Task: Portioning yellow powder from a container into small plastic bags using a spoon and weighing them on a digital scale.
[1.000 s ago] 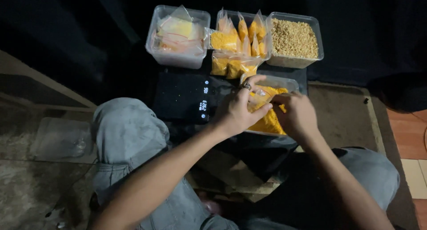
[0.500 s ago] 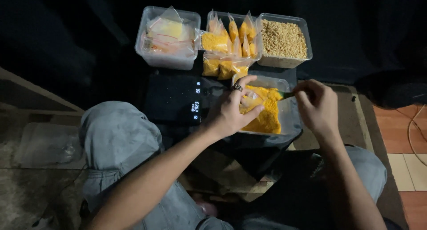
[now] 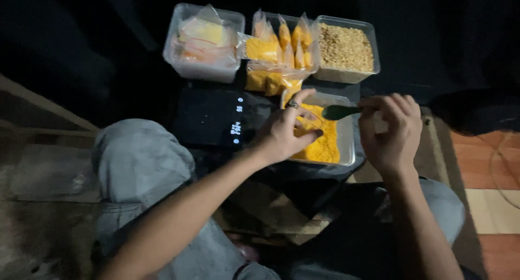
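The left hand [image 3: 286,129] is seen curled over a clear tray [image 3: 346,144] of yellow crumbs [image 3: 325,145], its fingertips pinched on a small clear bag — what the bag contains cannot be told. A dark green spoon [image 3: 340,112] is gripped in the closed right hand [image 3: 391,129], its bowl held above the tray's far rim. Just left of the tray a black digital scale [image 3: 214,117] is lit, and behind it three clear tubs are lined up — filled bags [image 3: 273,50] in the middle tub.
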